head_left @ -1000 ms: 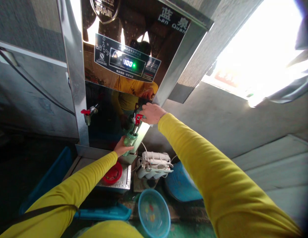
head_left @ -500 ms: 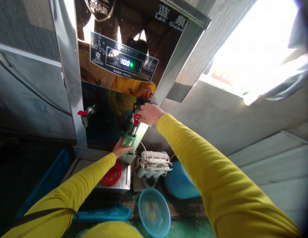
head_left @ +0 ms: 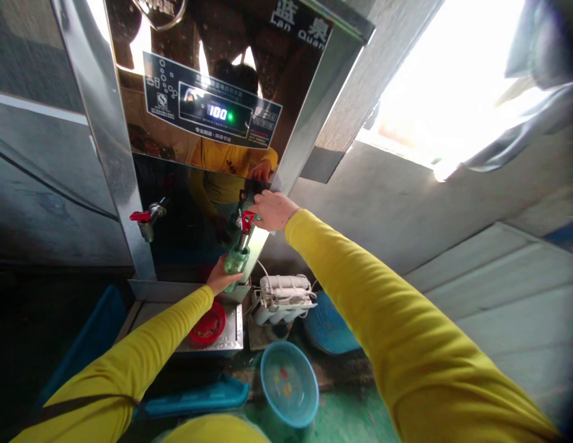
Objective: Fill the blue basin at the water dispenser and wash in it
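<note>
A tall water boiler with a shiny dark front and a lit display reading 100 stands before me. My left hand is wrapped round a green see-through bottle, held upright with its mouth around the spout of the right tap. At that tap's red handle, my right hand has its fingers closed on it. Whether water runs inside the bottle I cannot tell. Another tap with a red handle sits to the left, untouched.
Below the taps is a metal drip tray with a red basin on it. White filter cylinders stand right of it, beside a blue rounded container. A light-blue basin lies on the green floor.
My view has shifted slightly, so the boiler appears further left. Both hands keep their places at the bottle and the tap handle.
</note>
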`<state>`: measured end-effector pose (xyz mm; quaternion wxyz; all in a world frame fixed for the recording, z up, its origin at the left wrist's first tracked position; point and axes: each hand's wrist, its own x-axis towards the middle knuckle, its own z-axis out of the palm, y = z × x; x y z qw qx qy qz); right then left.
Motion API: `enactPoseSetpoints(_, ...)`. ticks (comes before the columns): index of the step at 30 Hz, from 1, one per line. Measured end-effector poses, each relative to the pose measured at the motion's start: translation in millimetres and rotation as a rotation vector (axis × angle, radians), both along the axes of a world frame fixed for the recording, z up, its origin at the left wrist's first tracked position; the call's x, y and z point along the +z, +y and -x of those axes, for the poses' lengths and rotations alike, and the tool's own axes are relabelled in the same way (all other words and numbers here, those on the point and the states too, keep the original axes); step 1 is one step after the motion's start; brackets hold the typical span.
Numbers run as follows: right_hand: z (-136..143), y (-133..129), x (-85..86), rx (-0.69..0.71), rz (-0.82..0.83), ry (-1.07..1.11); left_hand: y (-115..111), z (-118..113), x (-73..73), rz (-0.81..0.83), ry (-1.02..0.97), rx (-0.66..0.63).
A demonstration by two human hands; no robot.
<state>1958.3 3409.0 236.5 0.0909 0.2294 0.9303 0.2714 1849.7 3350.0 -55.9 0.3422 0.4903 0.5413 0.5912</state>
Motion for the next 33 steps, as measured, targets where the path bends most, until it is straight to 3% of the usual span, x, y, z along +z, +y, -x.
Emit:
enactPoseSetpoints(6,-5.8,-19.1,-4.0,0.009,0.032,0.026,6.1,3.7,2.6,-0.034,0.061,-0.045)
enactPoseSetpoints(10,-28.6,-37.5,-10.0,0.007,0.096,0.103,6.5,4.4,6.9,-0.055,0.004,-0.084)
enactPoseSetpoints(14,-71.7,-45.5,-24.0,-0.094,0.24,0.386,-10.4,-3.1,6.9,-0.002,0.027,-0.087)
enactPoseSetpoints(17,-108.9,-54.6,-46.8,-0.197,0.444,0.675,-34.2,-22.0,6.3,-0.009,0.04,-0.161)
enactPoseSetpoints(20,-145.3,-76.2,-71.8,-0.289,0.619,0.97,-63.2,-56.0,12.8,0.019,0.096,-0.297)
enactPoseSetpoints(23,-183.1,-111.4,-86.1,-0.367,0.707,1.199,-94.3,-103.8,27.9,0.036,0.173,-0.426)
enactPoseSetpoints(27,-243.1,-174.7,-84.9,-0.404,0.68,1.266,-139.3,-182.5,54.6,-0.019,0.15,-0.59)
enactPoseSetpoints(33,-357.0,-290.2,-74.5,-0.405,0.504,1.17,-224.4,-309.6,94.1,-0.036,0.16,-0.82)
